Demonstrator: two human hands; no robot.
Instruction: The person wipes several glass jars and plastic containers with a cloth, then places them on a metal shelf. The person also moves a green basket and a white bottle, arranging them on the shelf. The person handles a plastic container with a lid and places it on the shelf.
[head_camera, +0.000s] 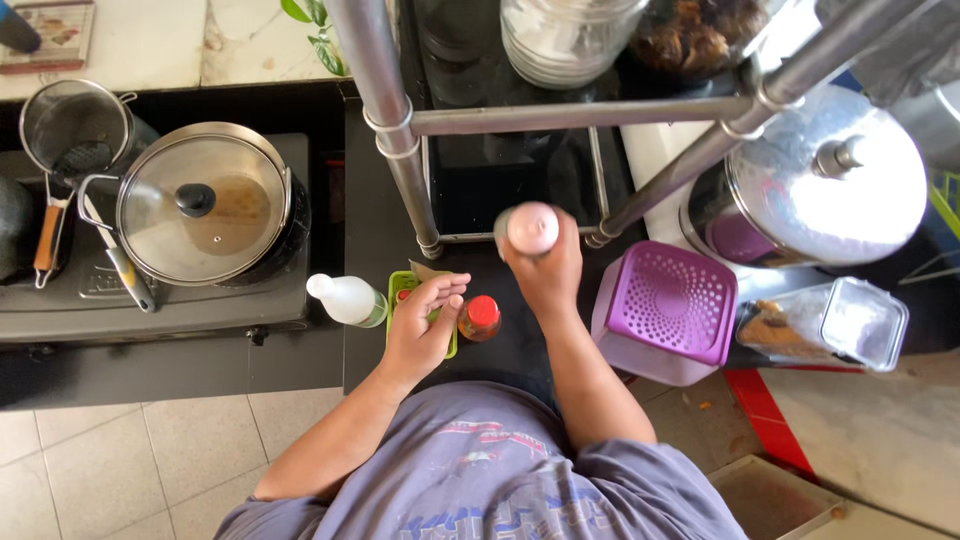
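Far left on the black surface (370, 330): a strainer (72, 125) and a lidded pot (205, 205) on a stove. A picture card (52, 32), rectangular with a red border, lies at the top-left corner.

Just right of the stove, a clear bottle (348, 299) lies on its side, long axis roughly left-right, white cap pointing left. Beside it sits a green tray (398, 290).

Left hand (425, 320): open, palm up, fingers loosely curled, over the green tray, holding nothing. A red-capped jar (481, 317) stands upright just right of it.

Right hand (548, 268): closed around a pink-capped bottle (530, 229), held above the surface at the foot of the metal rack (400, 130). Its long axis runs toward the camera, cap uppermost; the outline is blurred.

Further right: a purple perforated basket (668, 305), upturned; a clear rectangular box (830, 325) with brown contents; a steel lidded pot (825, 180) behind them.
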